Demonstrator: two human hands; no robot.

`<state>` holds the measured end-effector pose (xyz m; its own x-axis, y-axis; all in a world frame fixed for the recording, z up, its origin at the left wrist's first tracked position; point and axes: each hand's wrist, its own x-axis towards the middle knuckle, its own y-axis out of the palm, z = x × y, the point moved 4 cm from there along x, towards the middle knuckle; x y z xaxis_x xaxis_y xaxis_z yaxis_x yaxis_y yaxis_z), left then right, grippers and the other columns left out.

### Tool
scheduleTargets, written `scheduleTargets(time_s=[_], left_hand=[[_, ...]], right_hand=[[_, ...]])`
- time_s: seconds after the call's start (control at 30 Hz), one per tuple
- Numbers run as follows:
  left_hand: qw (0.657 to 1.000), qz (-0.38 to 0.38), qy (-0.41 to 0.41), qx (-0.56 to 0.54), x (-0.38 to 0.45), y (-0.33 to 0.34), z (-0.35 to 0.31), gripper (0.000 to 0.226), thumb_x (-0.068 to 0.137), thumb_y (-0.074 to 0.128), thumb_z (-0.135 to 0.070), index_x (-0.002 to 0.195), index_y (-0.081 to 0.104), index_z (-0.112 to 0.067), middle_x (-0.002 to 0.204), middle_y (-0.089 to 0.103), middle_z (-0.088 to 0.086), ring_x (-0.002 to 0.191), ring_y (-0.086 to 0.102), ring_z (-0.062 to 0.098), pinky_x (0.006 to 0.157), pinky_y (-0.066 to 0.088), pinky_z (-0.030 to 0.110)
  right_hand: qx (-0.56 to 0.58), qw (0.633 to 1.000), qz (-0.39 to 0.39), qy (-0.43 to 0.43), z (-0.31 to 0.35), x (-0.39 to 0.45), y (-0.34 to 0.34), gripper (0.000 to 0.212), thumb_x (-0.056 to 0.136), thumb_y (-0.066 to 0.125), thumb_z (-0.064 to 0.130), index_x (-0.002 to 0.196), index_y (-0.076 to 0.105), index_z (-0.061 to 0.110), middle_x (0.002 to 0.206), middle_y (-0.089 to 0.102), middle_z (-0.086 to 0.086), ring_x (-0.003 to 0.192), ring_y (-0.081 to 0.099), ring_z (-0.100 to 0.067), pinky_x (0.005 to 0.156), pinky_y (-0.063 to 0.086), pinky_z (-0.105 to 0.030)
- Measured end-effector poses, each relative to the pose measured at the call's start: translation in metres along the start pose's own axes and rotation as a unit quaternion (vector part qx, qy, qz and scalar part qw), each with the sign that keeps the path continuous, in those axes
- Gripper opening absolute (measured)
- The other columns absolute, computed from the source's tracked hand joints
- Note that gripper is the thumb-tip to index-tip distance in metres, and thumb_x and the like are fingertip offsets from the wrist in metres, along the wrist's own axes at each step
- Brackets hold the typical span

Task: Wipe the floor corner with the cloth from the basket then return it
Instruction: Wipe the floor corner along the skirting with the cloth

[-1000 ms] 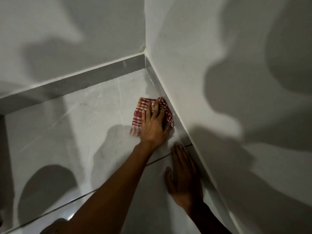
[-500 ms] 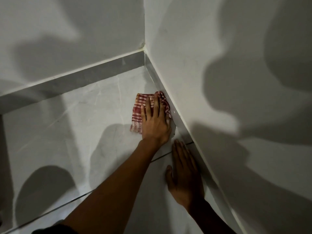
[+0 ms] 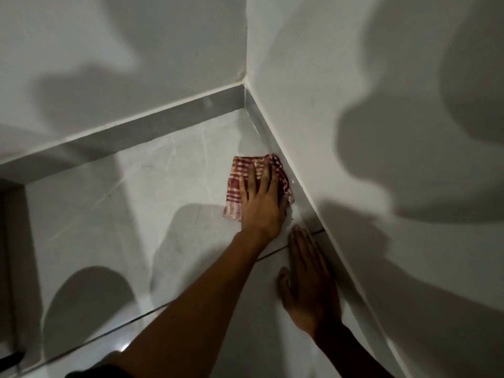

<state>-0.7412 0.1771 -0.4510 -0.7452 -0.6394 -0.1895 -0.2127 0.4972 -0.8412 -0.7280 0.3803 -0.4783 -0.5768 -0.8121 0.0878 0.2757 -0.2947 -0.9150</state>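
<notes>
A red-and-white checked cloth [image 3: 234, 186] lies on the pale tiled floor, its right edge bunched against the grey skirting of the right wall, a short way out from the floor corner [image 3: 246, 110]. My left hand [image 3: 259, 205] presses flat on the cloth with fingers spread, covering its right half. My right hand [image 3: 308, 285] rests palm down on the floor just behind it, beside the same skirting, and holds nothing. No basket is in view.
Two white walls meet at the corner, each with a grey skirting strip [image 3: 152, 129] along its base. A grout line [image 3: 152, 312] crosses the floor under my left forearm. A dark recess [image 3: 11, 241] sits at the far left edge.
My left hand and the cloth stay almost in the same spot beside the skirting, with only a small shift toward the corner and back. My right hand has not moved.
</notes>
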Motion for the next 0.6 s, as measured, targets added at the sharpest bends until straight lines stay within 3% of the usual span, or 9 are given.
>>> scheduleTargets(time_s=[0.17,0.27,0.37,0.53,0.6], left_hand=[[0.996,-0.073,0.055,0.003,-0.027,0.016,-0.003,0.049,0.108,0.044,-0.035,0.151,0.052,-0.012,0.17,0.032,0.01,0.16,0.015,0.038,0.129,0.006,0.053],[0.989,-0.09,0.099,0.056,-0.032,0.02,0.004,0.052,0.106,0.038,-0.039,0.144,0.059,-0.011,0.164,0.045,0.012,0.157,0.027,0.038,0.128,0.019,0.058],[0.988,-0.115,0.083,0.061,-0.027,0.016,0.005,0.049,0.106,0.04,-0.038,0.141,0.064,-0.012,0.158,0.053,0.01,0.155,0.034,0.036,0.127,0.024,0.057],[0.979,-0.177,0.012,-0.104,-0.03,0.015,-0.003,0.04,0.109,0.045,-0.029,0.142,0.062,-0.013,0.152,0.059,0.008,0.153,0.038,0.026,0.129,0.021,0.054],[0.971,-0.185,0.018,-0.153,-0.033,0.013,-0.001,0.04,0.11,0.045,-0.028,0.144,0.06,-0.013,0.151,0.06,0.008,0.15,0.045,0.023,0.127,0.024,0.054]], right_hand=[[0.008,1.0,0.007,-0.004,0.0,0.0,0.0,0.072,0.105,0.051,0.033,0.171,0.036,0.009,0.18,0.035,-0.007,0.17,0.028,-0.02,0.137,0.029,-0.04],[0.011,1.0,0.002,-0.006,0.001,0.0,-0.002,0.074,0.104,0.053,0.031,0.172,0.035,0.009,0.181,0.034,-0.007,0.171,0.027,-0.02,0.138,0.028,-0.04],[0.012,1.0,0.0,-0.009,0.002,0.001,-0.002,0.074,0.103,0.053,0.031,0.171,0.036,0.008,0.181,0.035,-0.008,0.171,0.027,-0.02,0.138,0.027,-0.039],[0.015,1.0,0.0,-0.013,-0.002,-0.001,0.004,0.071,0.105,0.053,0.033,0.17,0.039,0.007,0.179,0.037,-0.009,0.17,0.028,-0.021,0.137,0.029,-0.041],[0.014,1.0,-0.008,-0.015,-0.002,-0.001,0.002,0.07,0.105,0.053,0.033,0.169,0.041,0.006,0.178,0.039,-0.01,0.169,0.031,-0.022,0.137,0.03,-0.041]])
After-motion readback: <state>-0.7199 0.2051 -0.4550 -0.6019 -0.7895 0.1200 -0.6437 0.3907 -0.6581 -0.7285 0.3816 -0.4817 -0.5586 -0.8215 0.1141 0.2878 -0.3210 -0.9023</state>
